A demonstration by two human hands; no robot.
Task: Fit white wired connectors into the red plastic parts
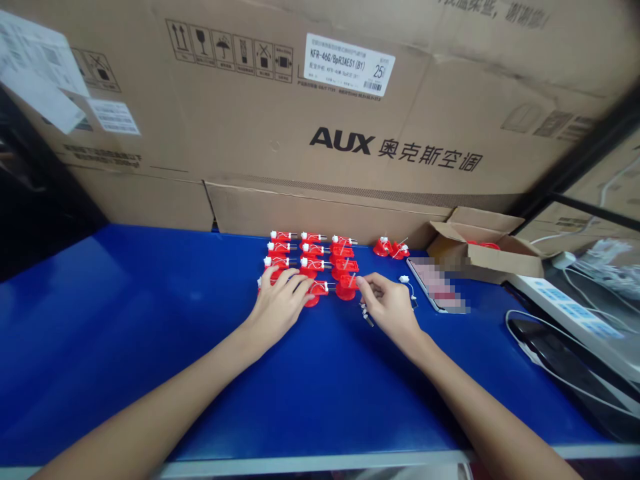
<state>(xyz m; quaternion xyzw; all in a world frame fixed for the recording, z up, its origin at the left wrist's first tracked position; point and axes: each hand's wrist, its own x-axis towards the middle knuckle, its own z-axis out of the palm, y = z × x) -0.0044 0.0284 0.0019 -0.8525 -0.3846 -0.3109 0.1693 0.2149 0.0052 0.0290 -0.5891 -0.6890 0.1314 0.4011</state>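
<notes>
Red plastic parts [312, 264] stand in rows on the blue table, several of them fitted with white connectors, thin wires and small metal cylinders. My left hand [280, 300] lies over the front row, fingers spread and touching the tops, hiding part of the pieces beneath. With thumb and forefinger closed, my right hand [393, 307] pinches the right edge of the front-right red part [346, 287]; its other fingers are curled. Just below that hand lies a small metal cylinder with a white connector [369, 319]. Another white connector with wire [404, 279] is beside its knuckles.
Two red parts [391, 247] stand apart at the back. A phone [425, 283] lies right of my right hand, before an open cardboard box [485, 257]. A large AUX carton [250, 147] walls off the back. Cables and a black device [550, 353] occupy the right side.
</notes>
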